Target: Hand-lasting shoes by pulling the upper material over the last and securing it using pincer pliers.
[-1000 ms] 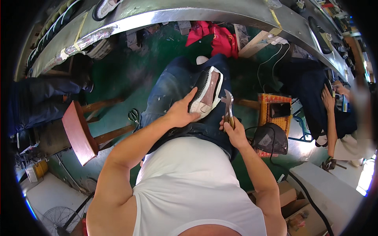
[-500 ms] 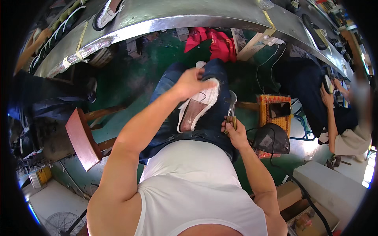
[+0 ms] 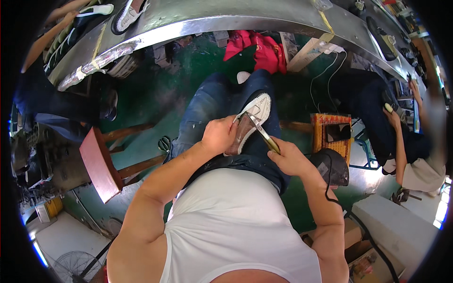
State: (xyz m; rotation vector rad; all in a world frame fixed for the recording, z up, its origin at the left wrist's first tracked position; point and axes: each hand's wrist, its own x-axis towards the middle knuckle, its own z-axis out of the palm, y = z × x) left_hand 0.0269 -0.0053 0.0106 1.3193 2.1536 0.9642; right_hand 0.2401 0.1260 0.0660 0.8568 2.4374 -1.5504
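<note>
A white and brown shoe (image 3: 261,106) lies on my thighs, its white toe pointing away from me. My left hand (image 3: 220,135) is closed on the near left side of the shoe, fingertips at the edge of its upper. My right hand (image 3: 289,156) is wrapped round the handles of a pair of metal pliers (image 3: 258,127). The pliers' head rests over the middle of the shoe, close to my left fingers. My hand hides part of the handles, and I cannot make out exactly what the jaws touch.
A metal workbench (image 3: 188,29) curves across the far side, bearing another shoe (image 3: 128,18). To my left stands a reddish wooden stool (image 3: 100,165), with scissors (image 3: 164,144) beside my leg. At right, a phone (image 3: 338,132) lies on a beaded mat; co-workers sit on both sides.
My left hand has come back from the toe to the shoe's near left side. My right hand has brought the pliers from beside my thigh over the shoe.
</note>
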